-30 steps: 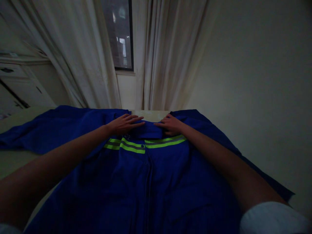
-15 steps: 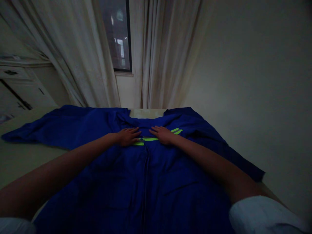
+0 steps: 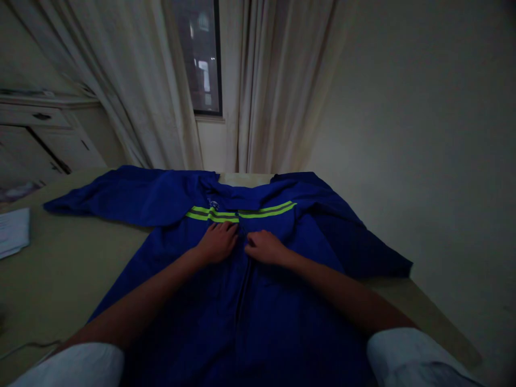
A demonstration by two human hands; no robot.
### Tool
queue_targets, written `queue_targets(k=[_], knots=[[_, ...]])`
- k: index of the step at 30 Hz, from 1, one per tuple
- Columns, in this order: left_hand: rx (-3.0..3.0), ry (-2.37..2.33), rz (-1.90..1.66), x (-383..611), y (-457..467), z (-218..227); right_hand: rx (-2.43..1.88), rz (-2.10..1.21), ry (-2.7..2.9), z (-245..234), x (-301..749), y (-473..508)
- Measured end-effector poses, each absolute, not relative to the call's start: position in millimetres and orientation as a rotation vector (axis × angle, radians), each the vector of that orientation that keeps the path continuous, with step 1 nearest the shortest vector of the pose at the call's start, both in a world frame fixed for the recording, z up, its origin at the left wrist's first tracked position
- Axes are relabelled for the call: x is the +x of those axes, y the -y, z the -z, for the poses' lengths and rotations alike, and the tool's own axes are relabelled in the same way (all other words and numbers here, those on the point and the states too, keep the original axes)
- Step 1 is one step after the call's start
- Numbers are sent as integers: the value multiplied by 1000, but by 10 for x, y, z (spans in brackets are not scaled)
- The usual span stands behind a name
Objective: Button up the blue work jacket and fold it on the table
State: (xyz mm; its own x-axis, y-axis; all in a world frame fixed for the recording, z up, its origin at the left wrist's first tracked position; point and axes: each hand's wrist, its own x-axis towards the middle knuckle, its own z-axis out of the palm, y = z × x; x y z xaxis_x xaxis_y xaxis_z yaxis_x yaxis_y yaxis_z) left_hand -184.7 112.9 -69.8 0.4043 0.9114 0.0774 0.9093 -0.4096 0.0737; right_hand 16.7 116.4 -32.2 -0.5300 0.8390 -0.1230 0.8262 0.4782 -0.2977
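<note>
Left hand [image 3: 217,242] and right hand [image 3: 264,248] curl at the front seam of the blue work jacket [image 3: 290,312] on the desk [image 3: 60,269], any grip unclear

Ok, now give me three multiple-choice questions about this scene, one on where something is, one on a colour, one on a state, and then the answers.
1. Where do the white papers lie?
A. On the jacket's collar
B. On the tabletop, left of the blue work jacket
C. On the window sill

2. What colour are the bands across the jacket's chest?
A. Orange
B. Plain white
C. Lime green with a grey middle

3. How does the jacket lie?
A. Spread out, sleeves to the sides
B. Balled up
C. On a hanger

Answers:
1. B, the papers sit near the table's left edge.
2. C, the bright stripes show grey centres.
3. A, it lies opened out, with the left hand and right hand on its front.
</note>
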Motion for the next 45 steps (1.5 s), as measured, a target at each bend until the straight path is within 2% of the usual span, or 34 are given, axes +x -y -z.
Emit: queue_targets(k=[3, 7, 9, 13, 15, 17, 21, 23, 28, 33, 39, 42, 45], knots=[[2622, -1698, -183, -1881, -968, 903, -1307, -711, 2503, 296, 178, -1182], [2621, -1673, -38, -1892, -957, 967, -1004, -1034, 2602, 390, 160, -1094], [2630, -1691, -54, -1890, -1010, 935, -1002, -946, 2687, 415, 149, -1000], [2507, -1821, -284, -1867, -1188, 812, -980, -568, 2818, 326, 163, -624], [2453, -1830, -402, -1815, -1295, 740, -909, -514, 2899, 302, 192, -326], [2460, -1775, -421, -1720, -1398, 687, -835, -515, 2949, 339, 229, -13], [2318, -1752, -82, -1468, -1604, 705, -776, -586, 2942, 469, 312, 353], [2251, -1755, 16, -1388, -1740, 757, -795, -655, 2911, 477, 349, 333], [2297, -1735, -6, -1398, -2200, 841, -870, -710, 2880, 415, 358, -88], [2422, -1743, -105, -1462, -2478, 902, -977, -687, 2829, 508, 214, -317], [2525, -1633, -227, -1596, -2333, 985, -910, -676, 2796, 505, 127, -14], [2536, -1564, -386, -1811, -2266, 805, -753, -710, 2822, 436, 148, 70], [2359, -1805, -736, -2253, -2241, 445, -637, -756, 2846, 405, 165, 68]])
